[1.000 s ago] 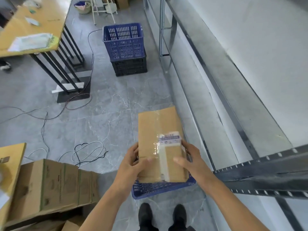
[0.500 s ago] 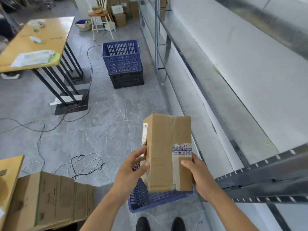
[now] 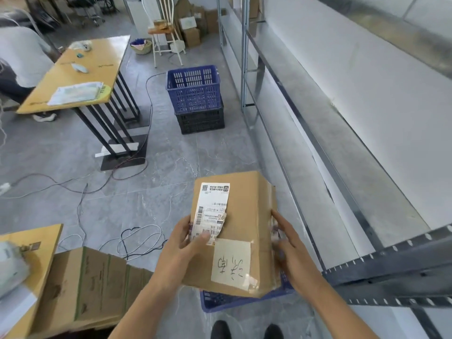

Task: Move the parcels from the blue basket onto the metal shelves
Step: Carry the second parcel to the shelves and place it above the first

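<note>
Cardboard parcel (image 3: 234, 231) sits clasped between left hand (image 3: 188, 243) and right hand (image 3: 288, 248), above the blue basket (image 3: 220, 300); long axis points away; metal shelves (image 3: 354, 182) lie rightward, nearer the right hand.

Wooden table (image 3: 97, 67) w/ papers (image 3: 75, 94); cables (image 3: 137, 241) on floor; white chair (image 3: 166, 33).

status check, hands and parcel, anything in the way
Left hand and right hand both gripping cardboard parcel, held above blue basket. Metal shelves to the right, nothing between.
</note>
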Demonstrator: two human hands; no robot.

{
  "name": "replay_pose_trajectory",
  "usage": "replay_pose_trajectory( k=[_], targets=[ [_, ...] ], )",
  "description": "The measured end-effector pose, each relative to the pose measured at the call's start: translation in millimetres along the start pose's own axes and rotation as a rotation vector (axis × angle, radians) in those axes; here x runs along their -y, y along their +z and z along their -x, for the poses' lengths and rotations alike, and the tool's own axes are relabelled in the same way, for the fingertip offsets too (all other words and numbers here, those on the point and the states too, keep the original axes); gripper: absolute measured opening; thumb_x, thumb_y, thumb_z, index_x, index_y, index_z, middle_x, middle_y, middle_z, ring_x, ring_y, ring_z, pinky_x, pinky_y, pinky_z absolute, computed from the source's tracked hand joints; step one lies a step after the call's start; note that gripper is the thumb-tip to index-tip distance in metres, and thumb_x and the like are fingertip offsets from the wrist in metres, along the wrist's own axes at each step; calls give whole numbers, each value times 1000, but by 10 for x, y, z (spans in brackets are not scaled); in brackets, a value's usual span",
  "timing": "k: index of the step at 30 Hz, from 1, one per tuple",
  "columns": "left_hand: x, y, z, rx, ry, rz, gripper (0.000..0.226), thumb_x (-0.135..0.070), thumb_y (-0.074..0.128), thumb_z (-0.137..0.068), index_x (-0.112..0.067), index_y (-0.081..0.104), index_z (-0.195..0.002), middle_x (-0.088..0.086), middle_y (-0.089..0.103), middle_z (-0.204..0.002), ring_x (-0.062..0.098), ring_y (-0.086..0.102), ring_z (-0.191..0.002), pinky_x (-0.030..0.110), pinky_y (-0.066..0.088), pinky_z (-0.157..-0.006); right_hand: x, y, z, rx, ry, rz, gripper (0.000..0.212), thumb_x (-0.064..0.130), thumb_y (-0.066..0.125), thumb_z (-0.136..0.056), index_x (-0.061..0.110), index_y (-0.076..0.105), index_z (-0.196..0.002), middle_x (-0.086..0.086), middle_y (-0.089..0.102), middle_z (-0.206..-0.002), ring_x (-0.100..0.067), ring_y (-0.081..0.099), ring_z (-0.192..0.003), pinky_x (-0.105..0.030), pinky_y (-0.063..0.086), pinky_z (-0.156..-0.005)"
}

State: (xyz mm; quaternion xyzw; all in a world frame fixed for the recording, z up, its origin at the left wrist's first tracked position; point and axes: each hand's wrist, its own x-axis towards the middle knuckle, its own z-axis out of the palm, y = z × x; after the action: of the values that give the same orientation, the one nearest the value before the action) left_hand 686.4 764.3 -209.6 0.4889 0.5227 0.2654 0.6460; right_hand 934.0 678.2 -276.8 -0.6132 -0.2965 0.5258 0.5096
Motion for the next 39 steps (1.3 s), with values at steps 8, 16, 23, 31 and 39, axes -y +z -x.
replay_pose_trajectory(
  k=[8,16,23,31,39],
  targets=[
    [-54,-36,29,56,9,46,47,-57,54,-82,-56,67,-128,-20,72,-136,1,67,-122,45,49,-100,428,13,61,89,-7,149,72,90,42,-84,54,53,-145,21,58,-146,6,55,-132,-33,48,-109],
    [-248,-85,3,265,-78,18,63,-69,58,-84,-60,48,-146,-25,59,-151,11,50,-145,49,54,-103,614,-1,-17,16,58,6,70,71,59,-89,25,60,-141,1,73,-133,-17,66,-127,-53,50,-110],
    [-478,-82,165,448,-181,186,69,-86,61,-78,-81,34,-141,-46,37,-156,21,32,-155,70,54,-98,696,1,-91,-7,71,-169,76,57,71,-80,15,53,-140,-14,79,-117,-31,78,-105,-39,64,-75],
    [-1001,229,216,276,-83,123,97,-76,39,-95,-6,33,-163,10,27,-174,32,29,-158,57,30,-122,822,-60,-171,38,29,-83,101,69,69,-80,65,4,-157,3,44,-163,-33,46,-146,-75,37,-114],
    [-730,-107,108,179,-19,-107,48,-13,22,-115,-3,47,-154,16,39,-168,30,29,-158,50,28,-124,946,-93,-187,81,83,-122,59,81,66,-75,43,53,-118,-9,60,-123,-27,70,-101,-47,65,-71]
  ],
)
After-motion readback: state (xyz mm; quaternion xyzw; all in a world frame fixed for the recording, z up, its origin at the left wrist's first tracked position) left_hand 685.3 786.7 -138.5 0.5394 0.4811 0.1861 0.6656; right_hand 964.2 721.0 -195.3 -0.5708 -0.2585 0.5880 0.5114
